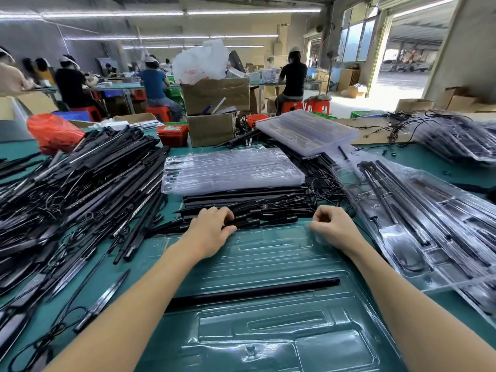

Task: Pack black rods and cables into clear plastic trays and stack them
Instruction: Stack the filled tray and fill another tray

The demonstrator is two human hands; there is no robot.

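Draw one rod [241, 222] clear of the pile before lifting, then seat it parallel to the rod already in the tray [268, 331]. Left hand [212, 232] curls round rods at the tray's far edge. Right hand [332, 224] is curled; contents cannot be told.

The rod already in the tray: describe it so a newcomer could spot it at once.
Start at the clear tray lying on the green table between the person's forearms. One long black rod lies across its middle, alone in a groove. Every other rod sits in loose piles beyond or left of the tray.
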